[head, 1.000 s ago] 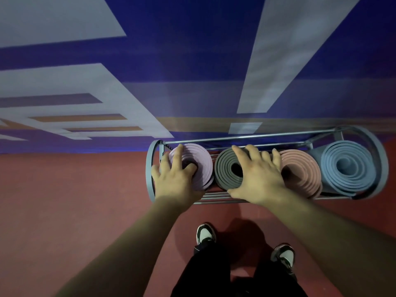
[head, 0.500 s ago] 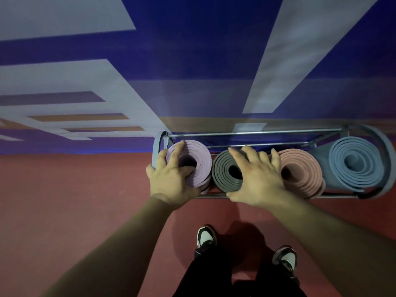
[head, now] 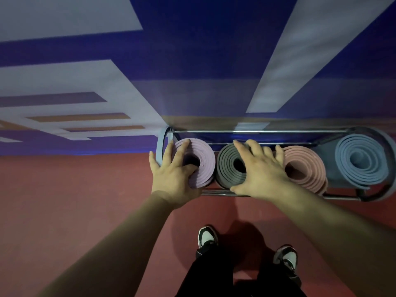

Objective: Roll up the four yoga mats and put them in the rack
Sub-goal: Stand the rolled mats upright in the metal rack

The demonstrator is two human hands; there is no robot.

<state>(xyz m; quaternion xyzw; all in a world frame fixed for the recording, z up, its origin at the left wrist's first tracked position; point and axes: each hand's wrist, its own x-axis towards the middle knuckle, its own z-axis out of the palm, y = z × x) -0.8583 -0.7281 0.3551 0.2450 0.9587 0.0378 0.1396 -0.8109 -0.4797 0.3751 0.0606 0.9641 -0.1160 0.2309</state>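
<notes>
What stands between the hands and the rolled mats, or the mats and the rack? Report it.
Nothing visible. The left hand rests directly on the lilac mat and the right hand on the grey mat. Those two, the pink mat and the blue mat already stand inside the rack.

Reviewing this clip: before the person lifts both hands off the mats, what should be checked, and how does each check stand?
1. All four mats in the rack: ok. The lilac mat, grey mat, pink mat and blue mat stand on end side by side.
2. Left hand free to lift: ok. It lies flat on the lilac mat.
3. Right hand free to lift: ok. It rests spread on the grey mat.
4. Rolls tight: not ok. The blue mat's outer end stands off the roll.
5. Rack footing steady: cannot tell. Its base is mostly hidden.
</notes>
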